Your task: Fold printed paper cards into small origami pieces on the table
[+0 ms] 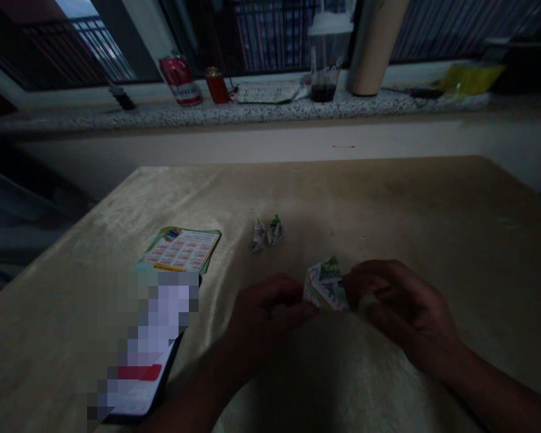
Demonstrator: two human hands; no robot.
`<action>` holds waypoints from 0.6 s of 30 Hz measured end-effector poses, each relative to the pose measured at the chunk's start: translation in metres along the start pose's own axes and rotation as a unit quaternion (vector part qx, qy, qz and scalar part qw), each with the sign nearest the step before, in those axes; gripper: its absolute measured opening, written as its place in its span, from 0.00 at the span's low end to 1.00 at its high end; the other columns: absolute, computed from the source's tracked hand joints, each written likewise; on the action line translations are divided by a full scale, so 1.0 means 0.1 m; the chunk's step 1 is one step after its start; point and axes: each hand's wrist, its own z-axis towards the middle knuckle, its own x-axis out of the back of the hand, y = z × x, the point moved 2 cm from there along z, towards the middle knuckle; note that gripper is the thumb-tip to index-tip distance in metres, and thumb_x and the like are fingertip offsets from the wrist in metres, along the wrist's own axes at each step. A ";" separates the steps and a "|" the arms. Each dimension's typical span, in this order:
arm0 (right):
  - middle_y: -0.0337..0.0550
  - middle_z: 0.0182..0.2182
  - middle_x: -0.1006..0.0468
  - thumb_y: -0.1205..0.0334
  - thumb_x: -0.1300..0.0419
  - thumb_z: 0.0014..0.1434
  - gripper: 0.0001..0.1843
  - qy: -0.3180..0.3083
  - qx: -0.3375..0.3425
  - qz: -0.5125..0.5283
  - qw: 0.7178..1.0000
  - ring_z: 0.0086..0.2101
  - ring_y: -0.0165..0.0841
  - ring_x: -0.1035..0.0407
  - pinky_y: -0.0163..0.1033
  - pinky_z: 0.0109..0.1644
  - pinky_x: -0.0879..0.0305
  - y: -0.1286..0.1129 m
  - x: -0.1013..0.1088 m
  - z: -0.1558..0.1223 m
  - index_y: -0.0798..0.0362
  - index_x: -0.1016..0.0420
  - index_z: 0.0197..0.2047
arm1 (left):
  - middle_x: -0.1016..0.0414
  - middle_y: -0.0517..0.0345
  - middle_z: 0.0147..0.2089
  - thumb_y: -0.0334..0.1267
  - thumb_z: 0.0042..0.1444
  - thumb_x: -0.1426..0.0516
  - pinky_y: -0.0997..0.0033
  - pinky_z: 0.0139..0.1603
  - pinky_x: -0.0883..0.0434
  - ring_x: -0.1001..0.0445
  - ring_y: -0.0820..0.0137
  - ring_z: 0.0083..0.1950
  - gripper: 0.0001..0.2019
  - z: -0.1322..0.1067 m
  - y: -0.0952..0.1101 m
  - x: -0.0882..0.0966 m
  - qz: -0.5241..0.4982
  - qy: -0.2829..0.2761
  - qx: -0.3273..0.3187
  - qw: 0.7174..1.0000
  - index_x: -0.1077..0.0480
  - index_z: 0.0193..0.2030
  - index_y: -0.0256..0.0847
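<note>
A small folded piece of printed paper (327,287), white and green with a pointed top, is held just above the table. My left hand (264,316) pinches its lower left side between thumb and fingers. At its right edge, the fingertips of my right hand (408,307) reach the paper, while the right thumb stands apart from it. Two small folded paper pieces (267,233) with green tips lie farther back on the table. To the left is a stack of printed paper sheets (180,249). In front of that lies a phone (148,385), its lit screen partly blurred out.
The pale table (410,198) ends at a wall below a granite windowsill (162,117). On the sill stand a red can (180,80), a red jar (217,85), a tissue pack (267,92), a drink cup (325,63), a cardboard tube (379,48) and a yellow item (472,78).
</note>
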 end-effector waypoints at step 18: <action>0.47 0.36 0.18 0.69 0.35 0.60 0.08 -0.176 0.175 -0.182 0.951 0.36 0.35 0.24 0.40 0.39 0.28 -0.02 -0.08 0.11 0.54 0.24 0.44 | 0.31 0.51 0.67 0.41 0.47 0.27 0.48 0.64 0.32 0.27 0.57 0.61 0.51 -0.10 -0.04 0.08 0.119 -0.130 -0.066 0.982 0.50 0.73 0.58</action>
